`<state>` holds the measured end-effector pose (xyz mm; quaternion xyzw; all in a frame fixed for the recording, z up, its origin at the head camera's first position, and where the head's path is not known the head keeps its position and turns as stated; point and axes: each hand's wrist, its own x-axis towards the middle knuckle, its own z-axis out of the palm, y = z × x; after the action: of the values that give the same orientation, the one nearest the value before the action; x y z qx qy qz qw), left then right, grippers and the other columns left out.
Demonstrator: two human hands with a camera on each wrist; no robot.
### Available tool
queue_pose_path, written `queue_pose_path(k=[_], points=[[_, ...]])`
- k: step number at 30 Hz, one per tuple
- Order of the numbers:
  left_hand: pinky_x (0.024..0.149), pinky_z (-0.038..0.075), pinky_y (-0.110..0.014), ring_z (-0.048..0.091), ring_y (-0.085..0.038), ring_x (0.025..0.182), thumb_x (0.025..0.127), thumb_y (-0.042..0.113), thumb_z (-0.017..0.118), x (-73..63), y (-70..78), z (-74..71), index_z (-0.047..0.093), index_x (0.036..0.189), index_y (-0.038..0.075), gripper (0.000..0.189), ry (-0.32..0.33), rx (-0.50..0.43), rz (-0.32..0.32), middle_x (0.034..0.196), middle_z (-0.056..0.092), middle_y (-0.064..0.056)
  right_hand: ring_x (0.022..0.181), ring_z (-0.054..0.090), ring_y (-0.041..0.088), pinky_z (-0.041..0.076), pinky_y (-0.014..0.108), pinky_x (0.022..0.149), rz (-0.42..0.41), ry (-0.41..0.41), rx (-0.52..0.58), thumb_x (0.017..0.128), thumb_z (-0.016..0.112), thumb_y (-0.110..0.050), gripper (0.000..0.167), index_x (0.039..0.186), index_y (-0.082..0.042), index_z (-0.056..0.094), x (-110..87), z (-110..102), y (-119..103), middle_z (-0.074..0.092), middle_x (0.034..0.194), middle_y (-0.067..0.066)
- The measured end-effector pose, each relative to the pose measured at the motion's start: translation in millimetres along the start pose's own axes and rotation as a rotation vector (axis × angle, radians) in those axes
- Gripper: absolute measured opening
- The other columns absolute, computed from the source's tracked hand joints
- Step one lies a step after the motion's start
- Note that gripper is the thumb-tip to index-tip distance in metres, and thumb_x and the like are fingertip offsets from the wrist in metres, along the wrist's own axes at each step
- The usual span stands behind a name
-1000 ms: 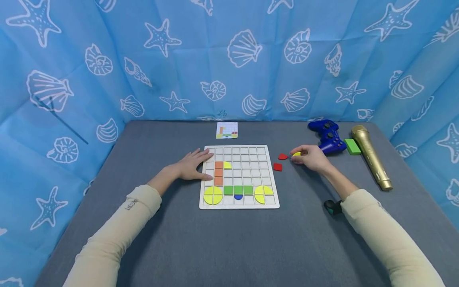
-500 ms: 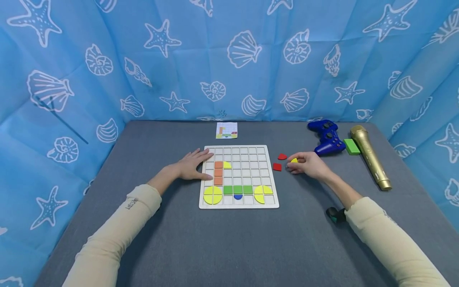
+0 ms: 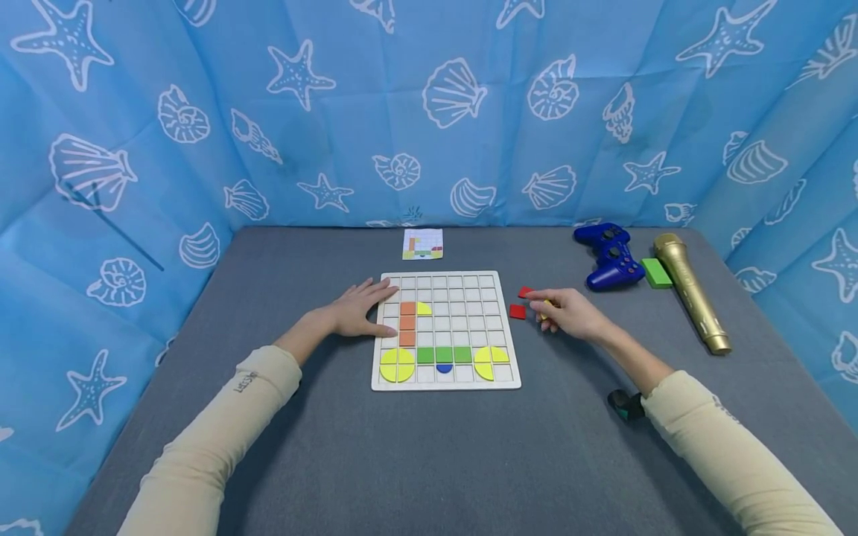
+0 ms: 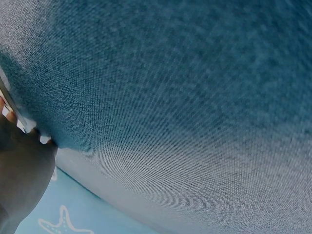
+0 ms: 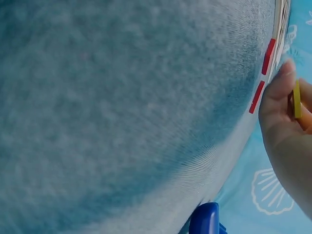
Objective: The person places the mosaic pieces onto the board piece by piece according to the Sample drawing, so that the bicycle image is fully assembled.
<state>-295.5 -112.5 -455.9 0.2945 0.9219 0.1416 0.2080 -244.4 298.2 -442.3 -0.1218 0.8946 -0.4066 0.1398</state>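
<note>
My left hand (image 3: 355,309) rests with spread fingers on the left edge of a white grid board (image 3: 472,295). Orange squares (image 3: 407,322), a yellow quarter-round tile (image 3: 423,308), green squares (image 3: 444,355) and a blue half-round tile (image 3: 444,368) lie in its cells. Yellow quarter-rounds form a full circle (image 3: 398,365) at the lower left and three quarters of one at the lower right. Right of the board, my right hand (image 3: 566,311) holds a yellow tile (image 5: 297,100) in its curled fingers. Its thumb and forefinger are at a partly hidden red tile (image 3: 524,292). Below that lies a red square (image 3: 518,312).
A small pattern card (image 3: 423,244) lies behind the board. At the back right are a blue game controller (image 3: 608,257), a green block (image 3: 656,273) and a gold microphone (image 3: 693,294). A blue curtain (image 3: 402,112) surrounds the grey table (image 3: 429,461).
The right hand has moved left and slightly down to the red tiles, and the yellow tile has shifted from its fingertips deeper into its fingers. The left hand has stayed in place.
</note>
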Motion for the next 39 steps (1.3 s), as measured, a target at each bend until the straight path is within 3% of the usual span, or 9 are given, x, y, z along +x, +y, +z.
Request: queue_pose_path(k=[4, 9, 16, 22, 32, 39], points=[[0.113, 0.0, -0.052, -0.003, -0.032, 0.143, 0.086, 0.06, 0.06, -0.5, 0.0, 0.0, 0.015, 0.155, 0.02, 0.092, -0.001, 0.0, -0.001, 0.159, 0.005, -0.006, 0.064, 0.057, 0.02, 0.047, 0.028, 0.054, -0.006, -0.041, -0.049, 0.101, 0.049, -0.011, 0.044, 0.141, 0.005, 0.039, 0.7, 1, -2, 0.062, 0.076, 0.008], [0.113, 0.0, -0.052, -0.003, -0.032, 0.143, 0.086, 0.06, 0.06, -0.7, -0.1, 0.4, 0.015, 0.155, 0.02, 0.092, 0.003, 0.002, 0.003, 0.159, 0.005, -0.006, 0.078, 0.065, 0.023, 0.055, 0.031, 0.068, 0.024, -0.06, 0.057, 0.097, 0.055, -0.007, 0.051, 0.14, 0.006, 0.032, 0.0, 2, -4, 0.068, 0.088, 0.013], [0.113, 0.0, -0.052, -0.003, -0.032, 0.143, 0.085, 0.061, 0.06, -0.1, -0.1, 0.7, 0.016, 0.155, 0.02, 0.092, 0.005, 0.001, -0.002, 0.159, 0.005, -0.005, 0.081, 0.067, 0.022, 0.056, 0.034, 0.071, 0.088, -0.074, 0.218, 0.095, 0.059, -0.007, 0.029, 0.117, 0.01, 0.051, -2.9, 3, -6, 0.069, 0.09, 0.017], [0.113, 0.0, -0.052, -0.003, -0.032, 0.143, 0.084, 0.062, 0.06, -0.2, 0.0, -0.2, 0.015, 0.155, 0.02, 0.093, 0.0, 0.004, -0.004, 0.159, 0.004, -0.005, 0.08, 0.067, 0.023, 0.056, 0.034, 0.071, 0.103, -0.096, 0.236, 0.095, 0.06, -0.007, 0.034, 0.124, 0.009, 0.053, -9.3, 7, -9, 0.069, 0.091, 0.016], [0.113, 0.0, -0.052, -0.003, -0.031, 0.143, 0.085, 0.062, 0.06, -0.1, 1.0, -0.8, 0.015, 0.155, 0.02, 0.093, -0.002, 0.003, -0.012, 0.159, 0.004, -0.005, 0.084, 0.067, 0.021, 0.056, 0.032, 0.074, 0.141, -0.162, 0.295, 0.095, 0.061, -0.011, 0.032, 0.12, 0.009, 0.061, -25.0, 20, -18, 0.068, 0.101, 0.015], [0.113, 0.001, -0.053, -0.003, -0.032, 0.143, 0.084, 0.062, 0.06, 0.8, 0.3, 0.5, 0.016, 0.155, 0.02, 0.093, 0.011, 0.002, -0.005, 0.159, 0.005, -0.005, 0.078, 0.067, 0.025, 0.057, 0.034, 0.069, 0.112, -0.179, 0.315, 0.092, 0.065, -0.013, 0.032, 0.117, 0.007, 0.057, -31.9, 27, -23, 0.07, 0.09, 0.017]])
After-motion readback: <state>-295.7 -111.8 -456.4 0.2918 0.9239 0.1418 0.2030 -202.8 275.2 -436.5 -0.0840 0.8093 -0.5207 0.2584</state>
